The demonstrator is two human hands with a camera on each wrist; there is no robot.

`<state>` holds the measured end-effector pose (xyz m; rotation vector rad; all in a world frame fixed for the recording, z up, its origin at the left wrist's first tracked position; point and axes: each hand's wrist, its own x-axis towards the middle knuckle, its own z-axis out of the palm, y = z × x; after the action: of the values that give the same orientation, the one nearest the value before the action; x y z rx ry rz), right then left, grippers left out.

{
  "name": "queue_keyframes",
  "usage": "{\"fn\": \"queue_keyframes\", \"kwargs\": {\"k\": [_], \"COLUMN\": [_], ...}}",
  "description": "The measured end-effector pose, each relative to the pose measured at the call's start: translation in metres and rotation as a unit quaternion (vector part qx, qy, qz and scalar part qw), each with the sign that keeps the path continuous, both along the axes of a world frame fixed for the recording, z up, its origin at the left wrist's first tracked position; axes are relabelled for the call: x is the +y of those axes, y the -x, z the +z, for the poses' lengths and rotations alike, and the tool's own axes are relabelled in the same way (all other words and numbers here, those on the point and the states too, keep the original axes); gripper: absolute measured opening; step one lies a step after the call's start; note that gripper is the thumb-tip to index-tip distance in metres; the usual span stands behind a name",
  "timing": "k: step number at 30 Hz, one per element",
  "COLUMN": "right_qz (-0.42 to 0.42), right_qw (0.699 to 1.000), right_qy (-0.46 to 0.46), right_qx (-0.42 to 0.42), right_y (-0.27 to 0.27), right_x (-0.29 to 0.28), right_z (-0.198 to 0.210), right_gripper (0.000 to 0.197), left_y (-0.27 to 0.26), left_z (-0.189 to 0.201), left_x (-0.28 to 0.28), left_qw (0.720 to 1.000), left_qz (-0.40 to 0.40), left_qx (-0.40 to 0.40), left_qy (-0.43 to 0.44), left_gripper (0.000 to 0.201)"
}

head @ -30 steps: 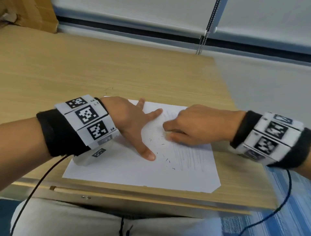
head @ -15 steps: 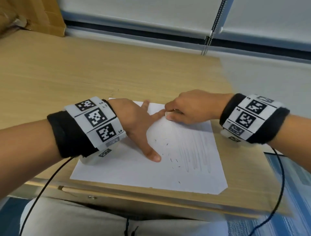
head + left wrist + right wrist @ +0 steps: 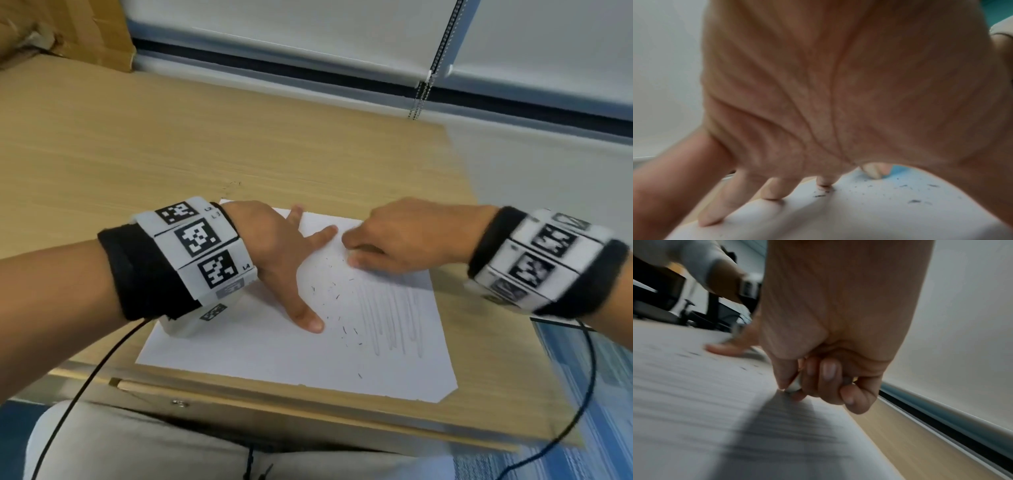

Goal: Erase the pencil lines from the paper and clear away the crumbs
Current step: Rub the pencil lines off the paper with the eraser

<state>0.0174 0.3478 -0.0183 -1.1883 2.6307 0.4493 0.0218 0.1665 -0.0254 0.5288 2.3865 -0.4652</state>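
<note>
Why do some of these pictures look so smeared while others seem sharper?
Head view: the left hand and paper are fairly sharp, the right hand and its wristband smeared. Right wrist view: paper streaked by motion, a dark shadow under the fist. Left wrist view: the near palm is soft, the crumbs clearer.

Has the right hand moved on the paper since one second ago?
Yes. The right hand went from mid-sheet to the far edge of the paper, then came back a little toward the pencil lines.
</note>
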Motion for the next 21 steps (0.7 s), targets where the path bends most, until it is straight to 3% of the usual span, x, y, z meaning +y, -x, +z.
{"fn": "queue_keyframes", "kwargs": {"k": [3, 9, 14, 19, 21], "right_qz": [0.014, -0.058, -0.003, -0.059, -0.045], "right_qw": [1.0, 0.998, 0.998, 0.997, 0.998], "right_qy": [-0.021, 0.036, 0.023, 0.034, 0.03], "right_qx": [-0.009, -0.009, -0.052, -0.029, -0.015], "right_y": [-0.014, 0.039, -0.001, 0.021, 0.016], "right_x": [0.006, -0.009, -0.003, -0.008, -0.007], "right_z": [0.0, -0.003, -0.003, 0.002, 0.003], "right_gripper": [0.027, 0.028, 0.023, 0.019, 0.021], "left_y": [-0.001, 0.0, -0.003, -0.003, -0.003], "left_z": [-0.001, 0.001, 0.003, 0.003, 0.002], "left_x": [0.0, -0.001, -0.001, 0.0, -0.001], "left_qw": [1.0, 1.0, 1.0, 1.0, 1.0], "left_qz": [-0.007, -0.001, -0.007, -0.005, -0.004], "left_qx": [0.002, 0.004, 0.005, 0.012, 0.011], "left_qy": [0.0, 0.002, -0.006, -0.006, -0.006], "left_gripper": [0.138, 0.136, 0.136, 0.136, 0.136]}}
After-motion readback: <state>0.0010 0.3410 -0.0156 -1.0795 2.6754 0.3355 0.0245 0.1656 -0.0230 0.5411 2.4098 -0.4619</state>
